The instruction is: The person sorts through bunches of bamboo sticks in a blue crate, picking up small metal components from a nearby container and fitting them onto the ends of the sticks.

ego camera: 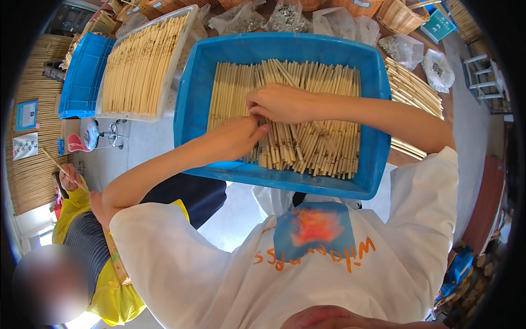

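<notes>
A deep blue plastic tub (195, 94) is right in front of me, holding many thin bamboo sticks (232, 88). Those at its left lie in neat parallel order; at the right they are looser, with several crossing the others at a slant. My left hand (236, 137) reaches over the tub's left side, and my right hand (283, 103) comes across from the right. Their curled fingertips meet above the sticks near the middle. Whatever may be between the fingers is hidden by the hands.
At left, a translucent bin (172, 82) of longer bamboo sticks stands beside a blue crate (84, 78). Plastic bags of small metal parts (287, 18) and wicker baskets (398, 18) line the back. More bamboo (415, 88) lies at right. A person in yellow (74, 197) holds a thin stick at left.
</notes>
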The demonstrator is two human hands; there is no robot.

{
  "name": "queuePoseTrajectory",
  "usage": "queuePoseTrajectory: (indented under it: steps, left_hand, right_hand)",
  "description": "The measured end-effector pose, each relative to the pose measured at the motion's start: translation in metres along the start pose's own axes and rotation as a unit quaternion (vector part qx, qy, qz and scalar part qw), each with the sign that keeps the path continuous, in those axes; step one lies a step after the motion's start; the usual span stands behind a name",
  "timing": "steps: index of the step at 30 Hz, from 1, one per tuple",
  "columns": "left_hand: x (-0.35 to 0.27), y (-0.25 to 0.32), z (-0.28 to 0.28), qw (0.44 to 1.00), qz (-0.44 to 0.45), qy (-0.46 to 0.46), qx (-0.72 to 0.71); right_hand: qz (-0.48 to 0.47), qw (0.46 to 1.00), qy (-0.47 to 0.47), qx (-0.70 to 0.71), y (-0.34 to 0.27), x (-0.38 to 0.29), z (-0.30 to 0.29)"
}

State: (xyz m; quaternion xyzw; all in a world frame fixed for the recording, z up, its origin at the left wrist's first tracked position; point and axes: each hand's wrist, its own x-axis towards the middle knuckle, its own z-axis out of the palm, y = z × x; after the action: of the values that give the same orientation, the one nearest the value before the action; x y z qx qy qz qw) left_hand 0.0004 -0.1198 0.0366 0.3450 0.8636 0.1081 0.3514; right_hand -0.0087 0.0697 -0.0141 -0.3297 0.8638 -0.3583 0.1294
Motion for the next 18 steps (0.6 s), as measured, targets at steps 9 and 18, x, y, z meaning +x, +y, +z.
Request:
queuePoseTrajectory:
  steps: [9,18]
  left_hand:
    - [0.012,-0.050,0.006,0.947,-0.091,0.188,0.244]
    - [0.030,-0.083,0.003,0.979,-0.120,0.162,0.012]
  right_hand:
    - [-0.003,0.997,-0.018,-0.071,-0.001,-0.007,0.004]
    - [-0.085,0.968,-0.001,-0.236,-0.006,-0.014,0.002]
